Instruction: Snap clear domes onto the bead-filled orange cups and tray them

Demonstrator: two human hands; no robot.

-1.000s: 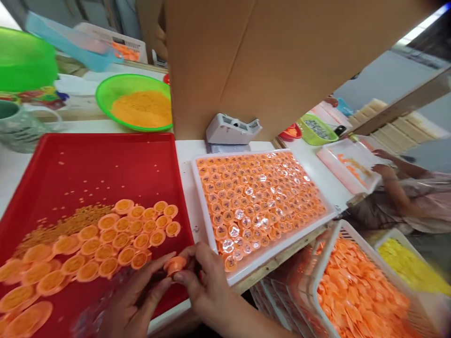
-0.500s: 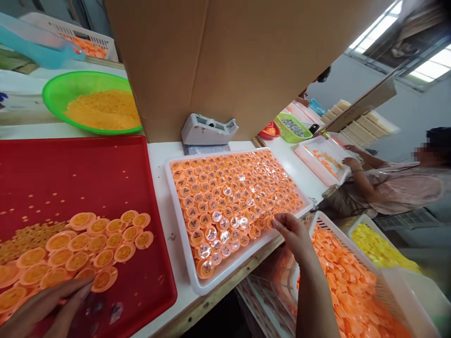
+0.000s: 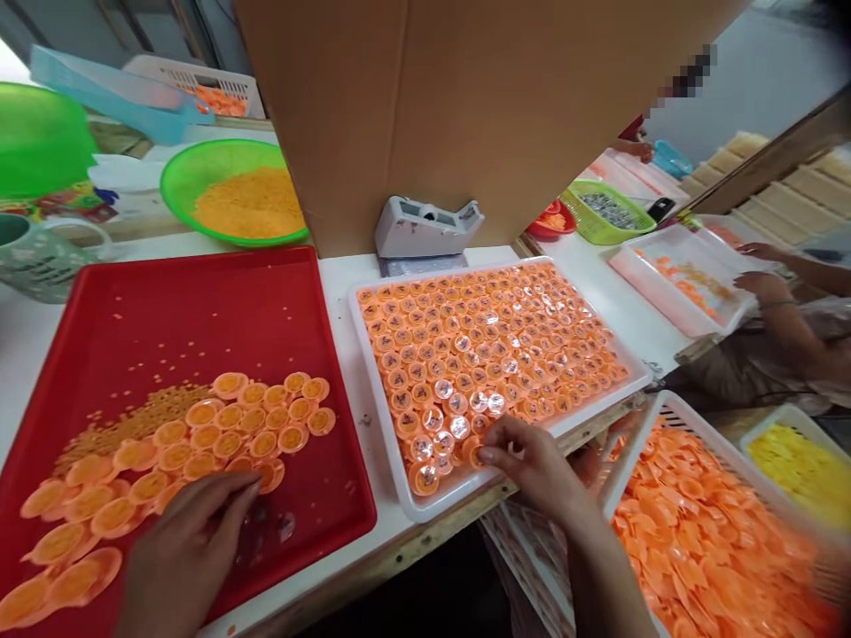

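Note:
My left hand [image 3: 199, 540] is over the red tray [image 3: 346, 496], thumb and forefinger pinched against the edge of an orange plastic disc [image 3: 271, 476]. Whatever lies between those fingertips is hidden. Around it are rows of similar orange cups with yellowish filling and a heap of small yellow-orange bits [image 3: 146, 412]. Clear round pieces [image 3: 285, 527] rest just right of the fingers. My right hand [image 3: 532, 461] pinches an orange disc [image 3: 473, 452] at the front edge of the white tray [image 3: 392, 452], which is packed with orange discs, several with shiny clear tops.
A grey tape dispenser [image 3: 429, 226] stands before a cardboard panel [image 3: 465, 115]. Behind the red tray are a green bowl [image 3: 179, 190] of yellow bits and a mug [image 3: 40, 266]. Low on the right sits a basket of orange pieces [image 3: 691, 523]. A co-worker's hands [image 3: 761, 275] reach into another tray.
The view has swung left, bringing the mug into sight. My right hand has moved left along the white tray's front edge. My left hand stays by the same disc.

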